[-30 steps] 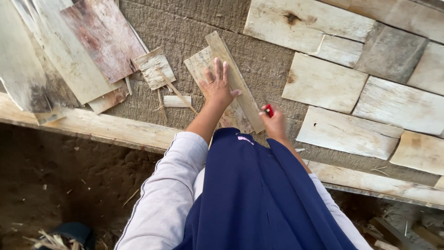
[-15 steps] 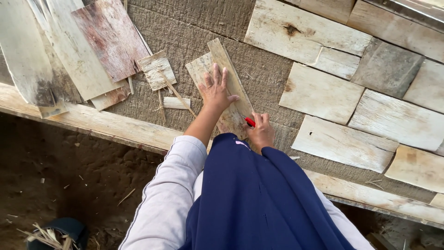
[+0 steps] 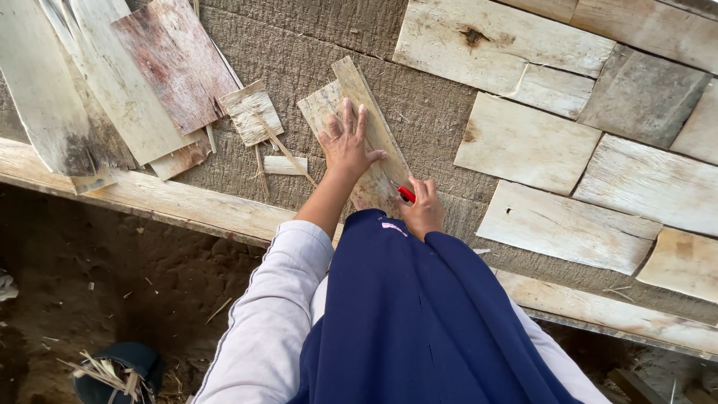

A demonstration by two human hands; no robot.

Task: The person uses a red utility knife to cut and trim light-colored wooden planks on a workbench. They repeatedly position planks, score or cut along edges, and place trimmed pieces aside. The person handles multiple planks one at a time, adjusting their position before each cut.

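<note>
Head view: my left hand (image 3: 348, 142) splays flat, pinning a narrow wood strip (image 3: 368, 118), while my right hand (image 3: 423, 211) grips a red-handled tool (image 3: 404, 194), marking a line that needs steady pressure.

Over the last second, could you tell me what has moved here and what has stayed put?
The right hand, gripping the red tool, has slid leftward to the narrow strip. The left hand stays pressed flat on the strip and the wooden piece beneath it. Nothing was released.

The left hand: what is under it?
The left hand lies flat on a narrow wood strip, which lies on a wider pale wood piece. The part under the palm is hidden.
</note>
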